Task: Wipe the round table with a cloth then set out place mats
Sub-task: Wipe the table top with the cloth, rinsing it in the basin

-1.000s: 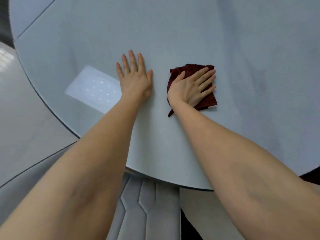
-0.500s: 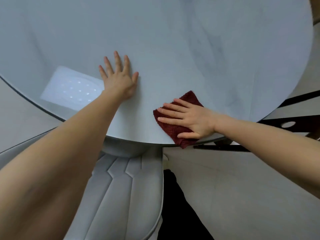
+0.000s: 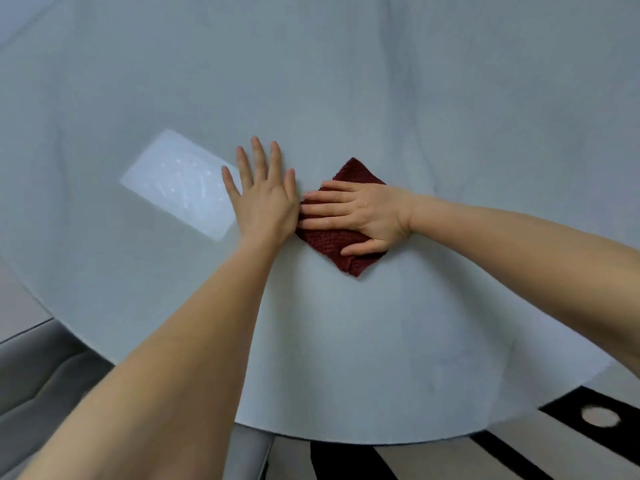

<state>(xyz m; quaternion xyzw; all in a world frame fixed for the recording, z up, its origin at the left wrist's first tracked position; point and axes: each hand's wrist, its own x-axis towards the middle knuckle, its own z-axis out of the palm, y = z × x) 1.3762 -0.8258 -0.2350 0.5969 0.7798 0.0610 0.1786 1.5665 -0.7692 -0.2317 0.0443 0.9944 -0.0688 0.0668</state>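
Both of my hands lie flat on the pale grey round tabletop (image 3: 346, 81). My right hand (image 3: 360, 213) presses a dark red cloth (image 3: 349, 258) down near the middle, fingers (image 3: 322, 195) straight and slightly apart, pointing left. My left hand (image 3: 263, 199) rests just beside it, fingers spread, its edge touching the right fingertips. One bright rectangular reflection (image 3: 180, 185) glints further left.

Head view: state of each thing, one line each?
left hand: flat on the table, fingers straight and spread, holds nothing.
right hand: fingers straight, presses the cloth down.
cloth: dark red, folded, flat on the table under the right hand.
round table: grey top, bears a bright rectangular reflection at left; no place mats in view.
chair: grey, upholstered, partly under the table's near edge.
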